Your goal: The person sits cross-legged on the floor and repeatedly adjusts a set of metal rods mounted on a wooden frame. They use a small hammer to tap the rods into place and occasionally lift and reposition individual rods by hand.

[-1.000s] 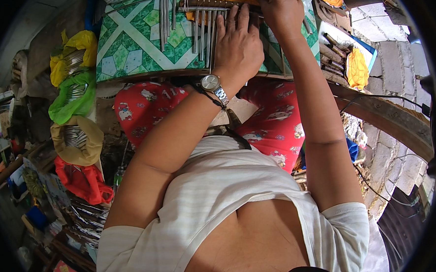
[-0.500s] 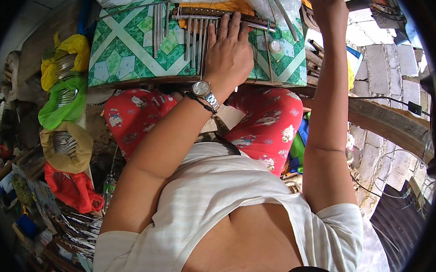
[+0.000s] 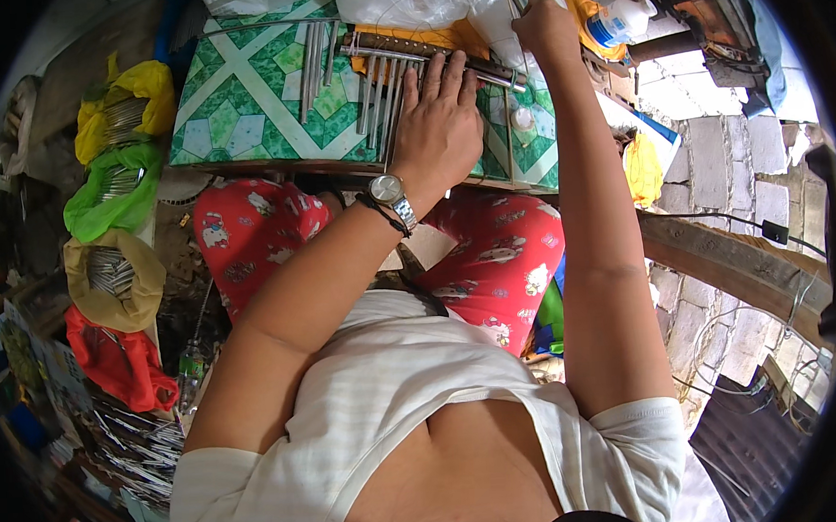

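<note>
Left hand [image 3: 439,127] lay flat, fingers spread, on the metal rods [image 3: 381,97] at the surface's [image 3: 240,110] far edge, while right hand [image 3: 546,27] gripped a clear bag [image 3: 423,1], more rods lying loose.

Thin grey metal rods [image 3: 376,98] lie dull-shiny on the glossy green-and-white patterned table covering [image 3: 249,100]; a steel-link wristwatch [image 3: 392,190] gleams. Crinkly clear plastic bags [image 3: 414,1] – smooth, shiny; red printed cloth trousers [image 3: 493,257] – matt; rough grey brick wall [image 3: 725,160].
</note>
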`<state>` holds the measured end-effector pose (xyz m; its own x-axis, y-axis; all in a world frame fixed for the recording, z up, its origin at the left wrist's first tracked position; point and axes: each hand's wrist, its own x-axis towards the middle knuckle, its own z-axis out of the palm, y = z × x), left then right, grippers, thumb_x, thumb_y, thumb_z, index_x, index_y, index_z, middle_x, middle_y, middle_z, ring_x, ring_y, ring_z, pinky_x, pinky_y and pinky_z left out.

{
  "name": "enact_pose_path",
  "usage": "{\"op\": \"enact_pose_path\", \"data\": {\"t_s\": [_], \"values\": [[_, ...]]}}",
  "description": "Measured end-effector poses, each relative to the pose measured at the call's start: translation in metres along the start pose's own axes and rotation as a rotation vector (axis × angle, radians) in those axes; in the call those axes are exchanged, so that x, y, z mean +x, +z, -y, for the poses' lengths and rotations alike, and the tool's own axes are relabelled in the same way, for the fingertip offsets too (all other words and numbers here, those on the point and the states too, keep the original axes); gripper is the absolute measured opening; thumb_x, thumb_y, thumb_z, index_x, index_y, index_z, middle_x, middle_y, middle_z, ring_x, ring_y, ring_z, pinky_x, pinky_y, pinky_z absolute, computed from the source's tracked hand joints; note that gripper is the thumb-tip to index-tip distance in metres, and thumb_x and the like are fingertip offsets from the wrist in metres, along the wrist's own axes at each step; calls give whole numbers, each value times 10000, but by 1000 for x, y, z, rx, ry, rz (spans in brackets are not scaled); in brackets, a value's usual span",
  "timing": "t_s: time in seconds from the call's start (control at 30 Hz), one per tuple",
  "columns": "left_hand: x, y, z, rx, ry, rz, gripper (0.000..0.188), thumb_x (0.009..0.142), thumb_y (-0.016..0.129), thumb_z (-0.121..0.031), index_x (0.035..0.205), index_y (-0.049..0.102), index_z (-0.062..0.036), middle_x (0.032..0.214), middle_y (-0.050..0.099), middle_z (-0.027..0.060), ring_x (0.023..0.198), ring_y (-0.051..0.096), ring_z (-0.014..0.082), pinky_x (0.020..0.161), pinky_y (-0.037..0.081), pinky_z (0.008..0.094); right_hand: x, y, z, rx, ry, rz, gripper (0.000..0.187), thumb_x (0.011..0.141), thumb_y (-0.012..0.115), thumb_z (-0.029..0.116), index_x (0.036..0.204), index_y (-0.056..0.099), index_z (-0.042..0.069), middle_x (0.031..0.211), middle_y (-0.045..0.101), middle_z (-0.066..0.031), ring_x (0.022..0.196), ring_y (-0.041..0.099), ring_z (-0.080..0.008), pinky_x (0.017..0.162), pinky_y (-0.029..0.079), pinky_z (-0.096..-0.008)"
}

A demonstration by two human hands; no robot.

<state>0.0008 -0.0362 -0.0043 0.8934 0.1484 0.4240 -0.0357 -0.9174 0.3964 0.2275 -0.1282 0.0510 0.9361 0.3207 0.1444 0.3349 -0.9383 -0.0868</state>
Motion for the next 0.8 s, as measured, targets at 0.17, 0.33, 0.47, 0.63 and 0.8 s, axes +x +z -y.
{"op": "enact_pose_path", "data": {"t_s": [0.17,0.33,0.47,0.63,0.8], "values": [[1,-1,-1,-13,-15,8,479,977,525,-214,1392,588,17,1565,450,179,1480,368,347,1223,246,546,7,9,6,16,45,16,332,827,635,146,1122,716,17,1040,705,-260,996,705,-402,879,574,-461],[0,1,0,-26,-14,-4,493,971,534,-215,1403,579,17,1568,446,183,1481,367,350,1226,240,551,3,-4,-14,228,71,90,445,803,675,189,1218,700,30,731,738,-139,706,752,-225,639,610,-350],[0,2,0,-35,-12,-2,504,964,543,-213,1412,572,15,1570,444,185,1481,366,352,1225,242,554,2,-19,-26,375,91,186,347,812,711,217,1111,776,53,770,741,-70,644,701,-143,591,602,-317],[-1,2,0,-24,-6,-6,510,956,551,-213,1414,570,12,1567,446,187,1480,368,353,1222,247,555,-5,-44,-24,316,68,103,294,840,726,272,1021,803,54,758,732,-55,628,687,-137,562,562,-312],[0,1,0,-33,-8,-3,508,947,559,-203,1404,571,21,1558,452,188,1476,372,358,1219,250,559,-49,-70,-6,758,-49,-475,226,906,705,197,975,759,-12,743,747,-93,629,732,-167,599,592,-300]]}}
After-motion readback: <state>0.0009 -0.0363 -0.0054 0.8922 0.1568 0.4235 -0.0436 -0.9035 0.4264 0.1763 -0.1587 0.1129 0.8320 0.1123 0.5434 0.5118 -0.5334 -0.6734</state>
